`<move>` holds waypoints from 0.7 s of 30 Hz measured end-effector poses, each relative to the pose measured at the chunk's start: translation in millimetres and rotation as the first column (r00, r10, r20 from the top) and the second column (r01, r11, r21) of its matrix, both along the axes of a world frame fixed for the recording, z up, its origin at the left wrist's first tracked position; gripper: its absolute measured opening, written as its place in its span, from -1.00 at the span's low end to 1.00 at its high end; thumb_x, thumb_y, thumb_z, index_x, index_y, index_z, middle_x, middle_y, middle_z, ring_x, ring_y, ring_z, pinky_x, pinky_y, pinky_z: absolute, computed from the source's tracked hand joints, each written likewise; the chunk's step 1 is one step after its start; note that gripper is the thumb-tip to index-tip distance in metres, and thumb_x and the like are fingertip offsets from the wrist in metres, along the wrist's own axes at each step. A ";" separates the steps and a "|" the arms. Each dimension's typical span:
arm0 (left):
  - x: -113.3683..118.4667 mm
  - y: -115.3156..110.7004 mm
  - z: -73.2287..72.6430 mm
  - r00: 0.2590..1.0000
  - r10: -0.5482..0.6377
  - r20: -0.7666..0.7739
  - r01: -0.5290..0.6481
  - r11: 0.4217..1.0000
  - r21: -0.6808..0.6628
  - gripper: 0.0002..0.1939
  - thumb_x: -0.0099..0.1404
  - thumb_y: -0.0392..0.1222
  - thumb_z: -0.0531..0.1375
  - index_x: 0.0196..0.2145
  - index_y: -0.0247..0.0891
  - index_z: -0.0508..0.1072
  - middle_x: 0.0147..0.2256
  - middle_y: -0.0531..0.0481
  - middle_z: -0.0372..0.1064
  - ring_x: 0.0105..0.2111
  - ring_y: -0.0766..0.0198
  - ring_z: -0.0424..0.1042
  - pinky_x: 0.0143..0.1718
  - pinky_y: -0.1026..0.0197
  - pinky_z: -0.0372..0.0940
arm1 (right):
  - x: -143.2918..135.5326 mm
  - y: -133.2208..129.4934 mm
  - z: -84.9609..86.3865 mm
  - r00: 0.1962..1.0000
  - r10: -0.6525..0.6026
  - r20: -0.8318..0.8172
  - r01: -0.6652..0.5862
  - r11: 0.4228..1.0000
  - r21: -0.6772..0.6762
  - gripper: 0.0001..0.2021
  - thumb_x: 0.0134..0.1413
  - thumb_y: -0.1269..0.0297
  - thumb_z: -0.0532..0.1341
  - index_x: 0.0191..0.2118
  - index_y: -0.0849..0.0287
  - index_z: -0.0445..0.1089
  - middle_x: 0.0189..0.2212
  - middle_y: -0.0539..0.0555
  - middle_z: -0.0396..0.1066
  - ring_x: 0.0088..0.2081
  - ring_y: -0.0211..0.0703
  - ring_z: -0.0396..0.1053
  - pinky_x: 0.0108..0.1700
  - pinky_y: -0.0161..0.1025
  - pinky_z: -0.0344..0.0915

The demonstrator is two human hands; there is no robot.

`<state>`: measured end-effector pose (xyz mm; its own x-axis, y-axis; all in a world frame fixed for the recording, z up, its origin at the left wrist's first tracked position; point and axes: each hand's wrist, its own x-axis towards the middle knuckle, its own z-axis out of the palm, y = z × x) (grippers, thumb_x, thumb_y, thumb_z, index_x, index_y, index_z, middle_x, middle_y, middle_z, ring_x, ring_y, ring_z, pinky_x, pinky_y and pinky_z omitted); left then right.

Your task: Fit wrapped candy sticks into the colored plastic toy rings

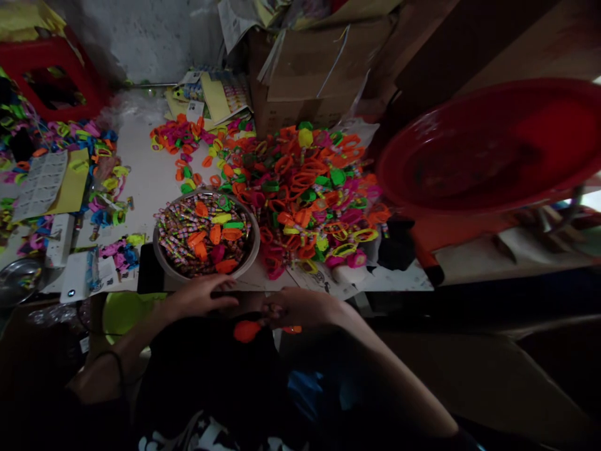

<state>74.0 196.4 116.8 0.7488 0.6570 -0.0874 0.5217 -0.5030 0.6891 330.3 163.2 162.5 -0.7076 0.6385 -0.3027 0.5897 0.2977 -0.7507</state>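
Note:
A round bowl on the table's front edge holds many thin striped tubes with several orange, green and yellow plastic pieces on top. My left hand is at the bowl's near rim, fingers and thumb apart, with nothing seen in it. In front of my body, my right hand is closed around an orange plastic toy watch, whose round orange part sticks out to the left. More orange shows just below this hand. Right of the bowl lies a big heap of bright toy watches with striped tubes among them.
A large red basin stands at the right, with a cardboard box behind the heap. At the left are a red stool, a dark phone-like slab, a white power bank-like block and a small metal bowl.

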 end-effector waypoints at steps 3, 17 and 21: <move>-1.5 17.2 -17.8 0.963 0.241 -0.118 -0.221 0.962 0.160 -0.63 0.33 0.02 0.10 0.01 -0.23 0.32 -0.04 -0.11 0.41 -0.04 0.13 0.41 -0.03 0.11 0.28 | 41.2 15.7 1.1 0.966 -0.250 -0.069 0.248 0.968 -0.030 -0.88 0.05 0.27 0.19 -0.38 0.15 0.46 -0.50 -0.02 0.45 -0.53 -0.29 0.31 -0.46 -0.33 0.22; 2.1 15.5 -34.1 0.937 0.338 0.086 -0.347 0.879 0.328 -0.83 0.30 -0.09 0.14 -0.29 -0.25 0.37 -0.13 -0.06 0.35 -0.05 0.18 0.30 0.04 0.07 0.20 | 32.3 23.1 -50.8 0.533 -0.814 -0.232 0.733 0.581 -0.354 -0.58 -0.19 -0.03 0.32 -0.38 0.11 0.15 -0.60 -0.20 0.05 -0.64 -0.41 -0.01 -0.62 -0.39 0.01; 6.5 11.2 -18.1 0.910 0.307 0.279 -0.357 0.922 0.151 -0.82 0.30 -0.11 0.15 -0.38 -0.26 0.33 -0.15 -0.06 0.37 -0.09 0.24 0.35 -0.04 0.15 0.24 | -0.2 17.1 -42.6 0.694 -0.671 -0.262 0.542 0.726 -0.424 -0.61 -0.11 0.01 0.30 -0.25 0.17 0.26 -0.56 -0.16 0.17 -0.62 -0.42 0.09 -0.60 -0.42 0.08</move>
<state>80.5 207.6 98.7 0.4654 0.8560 0.2249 0.5092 -0.4668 0.7231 330.1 180.3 119.9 -0.2884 0.8921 -0.3480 0.2140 -0.2942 -0.9315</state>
